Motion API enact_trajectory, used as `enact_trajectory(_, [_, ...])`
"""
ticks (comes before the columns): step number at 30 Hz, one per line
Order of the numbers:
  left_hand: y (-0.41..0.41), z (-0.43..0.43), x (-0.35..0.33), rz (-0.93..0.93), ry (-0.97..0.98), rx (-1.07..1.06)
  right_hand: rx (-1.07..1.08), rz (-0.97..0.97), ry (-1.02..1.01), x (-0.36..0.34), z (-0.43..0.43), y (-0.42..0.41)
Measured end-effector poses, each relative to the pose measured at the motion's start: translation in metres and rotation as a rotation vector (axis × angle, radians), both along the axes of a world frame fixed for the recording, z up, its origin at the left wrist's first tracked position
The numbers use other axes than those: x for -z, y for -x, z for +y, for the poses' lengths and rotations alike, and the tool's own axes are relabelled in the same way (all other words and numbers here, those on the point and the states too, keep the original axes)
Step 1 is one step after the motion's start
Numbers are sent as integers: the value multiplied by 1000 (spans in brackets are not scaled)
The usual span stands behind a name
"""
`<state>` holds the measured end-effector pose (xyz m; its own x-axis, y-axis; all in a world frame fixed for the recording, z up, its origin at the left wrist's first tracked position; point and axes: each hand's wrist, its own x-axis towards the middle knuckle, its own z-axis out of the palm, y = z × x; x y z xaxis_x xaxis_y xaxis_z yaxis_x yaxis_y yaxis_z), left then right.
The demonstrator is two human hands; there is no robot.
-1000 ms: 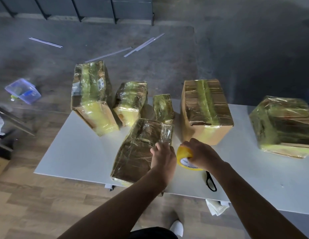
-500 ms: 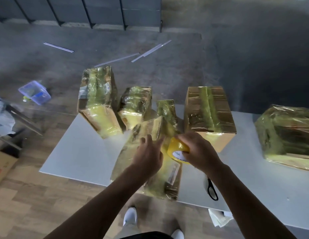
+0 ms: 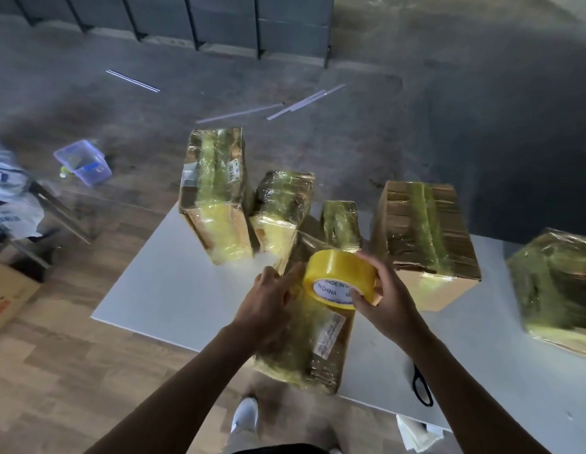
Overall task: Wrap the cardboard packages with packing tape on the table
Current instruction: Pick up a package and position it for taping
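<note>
1. Head view looks down on a white table (image 3: 174, 290) with both bare forearms reaching in from below.
2. Right hand (image 3: 388, 301) grips a yellow packing tape roll (image 3: 337, 276), thumb on its printed core and fingers curled over the far side. It holds the roll against the upper part of a tape-wrapped cardboard package (image 3: 318, 348).
3. That package stands at the table's near edge, between the two hands.
4. Left hand (image 3: 268, 303) lies against the package's left side with its fingers fairly straight, just beside the roll.
5. Four more wrapped packages line the far edge: a tall box (image 3: 216, 198), a smaller box (image 3: 282, 204), a narrow box (image 3: 340, 224) and a wide box (image 3: 422, 231).
6. Another wrapped box (image 3: 556, 290) sits at the right end, well apart.
7. Black-handled scissors (image 3: 422, 388) lie near the near edge, partly under the right forearm.
8. On the floor to the left sits a clear plastic container (image 3: 84, 162).
</note>
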<state>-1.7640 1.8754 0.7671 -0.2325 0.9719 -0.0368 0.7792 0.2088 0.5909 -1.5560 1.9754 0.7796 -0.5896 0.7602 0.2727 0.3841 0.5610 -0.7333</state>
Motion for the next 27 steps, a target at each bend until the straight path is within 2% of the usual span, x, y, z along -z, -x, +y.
enact_trajectory(8, [39,-6,18,15,84,-18,-26,-384,-373,-41,4,35])
enact_trajectory(11, [37,-3,14,291,144,0,-46,-449,-422,-45,4,44])
enact_trajectory(12, [34,-2,12,405,107,24,-50,-430,-401,-44,5,44])
enact_trajectory(14, [29,-1,12,512,-34,91,-17,-292,-223,-39,5,41])
enact_trajectory(16, [26,-2,18,526,-157,157,69,-111,-27,-29,0,34])
enact_trajectory(19, [28,-4,19,506,-161,215,73,-16,119,-14,-11,29])
enact_trajectory(23, [28,-1,17,503,-104,202,45,-15,140,-16,-10,31])
enact_trajectory(27, [31,-1,19,541,-57,195,56,-157,17,-45,0,28])
